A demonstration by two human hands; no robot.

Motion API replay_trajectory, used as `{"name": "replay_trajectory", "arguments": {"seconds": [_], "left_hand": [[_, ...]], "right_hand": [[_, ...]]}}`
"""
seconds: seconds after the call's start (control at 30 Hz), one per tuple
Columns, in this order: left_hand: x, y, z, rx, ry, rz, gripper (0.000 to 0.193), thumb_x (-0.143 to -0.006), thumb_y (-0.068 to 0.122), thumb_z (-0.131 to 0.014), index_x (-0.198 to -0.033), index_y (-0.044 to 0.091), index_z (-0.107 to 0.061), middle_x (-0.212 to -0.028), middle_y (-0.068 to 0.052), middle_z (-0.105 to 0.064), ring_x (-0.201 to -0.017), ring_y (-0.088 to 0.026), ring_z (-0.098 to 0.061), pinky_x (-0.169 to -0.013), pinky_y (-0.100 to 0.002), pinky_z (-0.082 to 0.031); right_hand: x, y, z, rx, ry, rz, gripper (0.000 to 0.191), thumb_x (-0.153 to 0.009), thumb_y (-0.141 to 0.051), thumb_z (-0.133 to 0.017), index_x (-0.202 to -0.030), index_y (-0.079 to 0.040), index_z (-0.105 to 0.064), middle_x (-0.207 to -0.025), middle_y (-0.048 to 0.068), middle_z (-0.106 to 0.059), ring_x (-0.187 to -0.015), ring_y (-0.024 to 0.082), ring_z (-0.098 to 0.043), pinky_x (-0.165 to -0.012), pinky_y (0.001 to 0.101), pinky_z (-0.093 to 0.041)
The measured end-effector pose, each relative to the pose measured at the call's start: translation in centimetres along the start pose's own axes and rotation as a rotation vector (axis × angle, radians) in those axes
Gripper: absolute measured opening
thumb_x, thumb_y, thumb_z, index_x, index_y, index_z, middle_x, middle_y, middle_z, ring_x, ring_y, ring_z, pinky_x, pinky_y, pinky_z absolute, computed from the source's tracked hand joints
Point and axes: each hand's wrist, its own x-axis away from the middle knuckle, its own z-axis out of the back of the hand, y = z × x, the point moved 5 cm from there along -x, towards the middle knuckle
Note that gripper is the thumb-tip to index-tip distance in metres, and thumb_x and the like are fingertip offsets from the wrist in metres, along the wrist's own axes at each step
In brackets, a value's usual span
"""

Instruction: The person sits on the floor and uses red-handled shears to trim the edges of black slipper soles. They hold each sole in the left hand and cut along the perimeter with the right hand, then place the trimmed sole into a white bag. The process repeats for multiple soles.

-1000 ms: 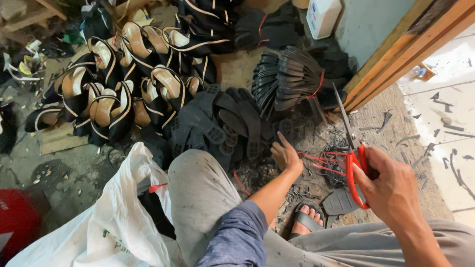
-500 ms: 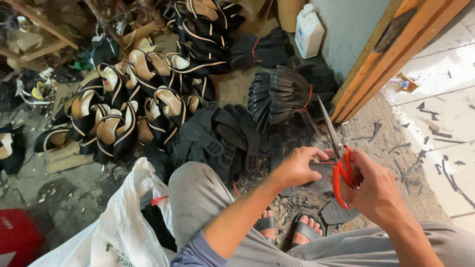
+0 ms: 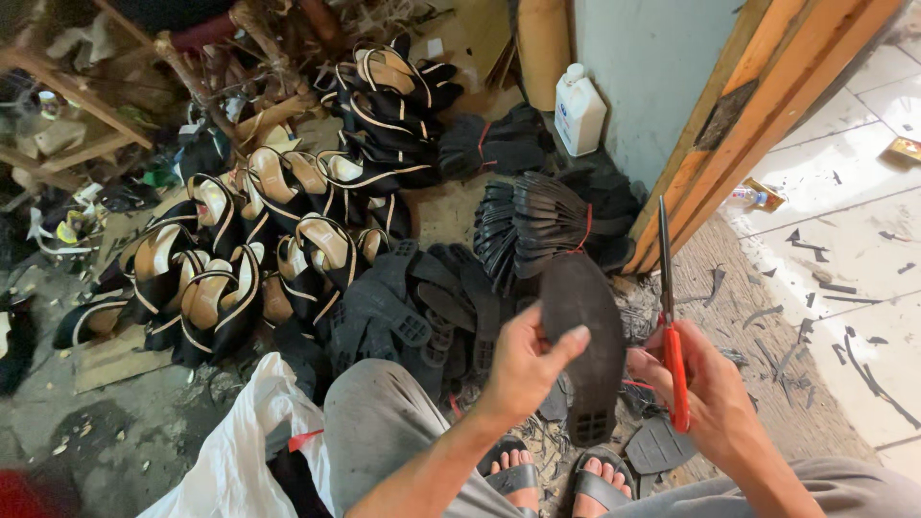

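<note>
My left hand (image 3: 526,364) grips a black rubber shoe sole (image 3: 585,331) by its left edge and holds it up in front of my knees. My right hand (image 3: 705,393) holds red-handled scissors (image 3: 669,317) with the closed blades pointing up, just right of the sole. Both hands hover above my sandalled feet (image 3: 556,477).
A loose heap of black soles (image 3: 403,307) lies ahead of my left knee. A tied bundle of soles (image 3: 532,225) sits beyond it. Several tan-and-black sandal uppers (image 3: 259,249) fill the left. A white bottle (image 3: 578,110), a wooden door frame (image 3: 758,115), a white bag (image 3: 259,451).
My left hand reached down to the floor, took a black sole and lifted it up beside the scissors. The view tilted down and closer.
</note>
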Motion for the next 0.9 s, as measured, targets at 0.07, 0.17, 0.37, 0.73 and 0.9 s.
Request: {"name": "replay_trajectory", "arguments": {"seconds": [0.07,0.17,0.37,0.73,0.9], "left_hand": [[-0.4,0.8,2.1,0.121,0.085,-0.059,0.027,-0.096,0.005,-0.072,-0.12,-0.003,-0.064,-0.111,-0.004,-0.072,-0.096,-0.008,-0.066,-0.087,-0.027,-0.056],[-0.1,1.8,4.4,0.197,0.185,-0.054,0.03,-0.093,0.004,-0.07,-0.122,0.001,-0.061,-0.107,-0.006,-0.072,-0.091,-0.011,-0.068,-0.082,-0.031,-0.058],[0.6,4.2,5.7,0.128,0.249,-0.203,0.036,-0.093,0.0,-0.071,-0.127,0.002,-0.058,-0.112,-0.005,-0.071,-0.1,-0.01,-0.067,-0.092,-0.028,-0.055],[1.1,4.7,5.5,0.267,0.318,-0.291,0.033,-0.096,-0.002,-0.068,-0.127,0.003,-0.056,-0.112,-0.005,-0.069,-0.099,-0.01,-0.067,-0.089,-0.026,-0.056],[0.8,4.4,6.5,0.466,0.373,-0.18,0.027,-0.096,-0.001,-0.066,-0.121,0.005,-0.056,-0.106,-0.007,-0.07,-0.089,-0.013,-0.071,-0.075,-0.028,-0.061]], "right_hand": [[0.1,0.4,0.2,0.29,0.016,-0.07,0.031,-0.09,-0.035,-0.074,-0.096,-0.008,-0.06,-0.065,0.007,-0.054,-0.057,0.015,-0.044,-0.052,0.0342,-0.039],[0.5,0.7,0.3,0.544,-0.04,-0.064,0.04,-0.09,-0.043,-0.075,-0.09,-0.008,-0.057,-0.06,0.013,-0.052,-0.057,0.025,-0.046,-0.055,0.0403,-0.042],[1.0,0.5,-1.9,0.898,-0.146,0.07,0.053,-0.082,-0.057,-0.074,-0.093,-0.01,-0.053,-0.063,0.013,-0.063,-0.066,0.032,-0.066,-0.065,0.0435,-0.047],[2.6,-3.5,-3.2,0.993,0.06,0.445,0.068,-0.07,-0.053,-0.078,-0.118,-0.009,-0.061,-0.094,0.006,-0.07,-0.084,0.027,-0.068,-0.063,0.0397,-0.052],[2.8,-4.3,-3.2,1.043,0.134,0.513,0.062,-0.065,-0.05,-0.078,-0.108,-0.007,-0.064,-0.089,0.005,-0.067,-0.083,0.025,-0.068,-0.063,0.0378,-0.052]]}}
